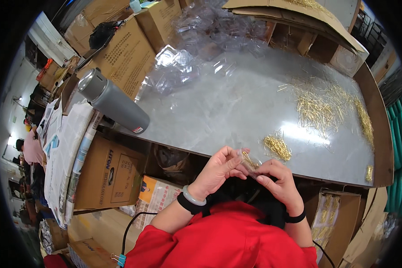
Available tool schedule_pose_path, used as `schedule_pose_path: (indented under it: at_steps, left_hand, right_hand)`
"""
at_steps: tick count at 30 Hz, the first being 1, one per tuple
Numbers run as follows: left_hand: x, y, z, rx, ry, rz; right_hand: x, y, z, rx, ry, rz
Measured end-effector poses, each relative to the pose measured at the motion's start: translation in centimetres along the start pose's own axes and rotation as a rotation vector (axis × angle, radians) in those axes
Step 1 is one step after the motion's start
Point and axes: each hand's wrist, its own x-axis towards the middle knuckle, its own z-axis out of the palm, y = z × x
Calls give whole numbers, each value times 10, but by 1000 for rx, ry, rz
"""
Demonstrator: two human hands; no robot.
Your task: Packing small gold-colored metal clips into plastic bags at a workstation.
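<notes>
My left hand (214,172) and my right hand (279,181) are close together at the near edge of the table. Between their fingertips they grip a small clear plastic pack (251,163) with thin gold-coloured metal pieces inside. The exact kind of these pieces is too small to tell. Just beyond the right hand, a small heap of gold metal pieces (277,147) lies on the grey tabletop (201,120). Farther right spreads a larger loose pile of gold wire pieces (319,109).
Clear plastic packs (178,71) lie heaped at the back of the table. A grey bottle (114,102) stands at the left edge, by cardboard boxes (125,53). A cardboard wall (379,120) borders the right side. Below right, an open carton (344,214) holds filled packs.
</notes>
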Motion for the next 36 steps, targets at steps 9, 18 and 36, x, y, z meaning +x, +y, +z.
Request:
schedule_pose_path:
  at_steps: [9,18,36]
  left_hand:
    - [3,-6,-6,-21,-56,30]
    - [-1,-16,-11,84,-20,175]
    - [23,-20,-31,277,49,305]
  right_hand:
    - [10,7,-8,-66,-53,-10]
    - [11,11,11,-523,204,-235]
    - [25,24,6,-236,68,-403]
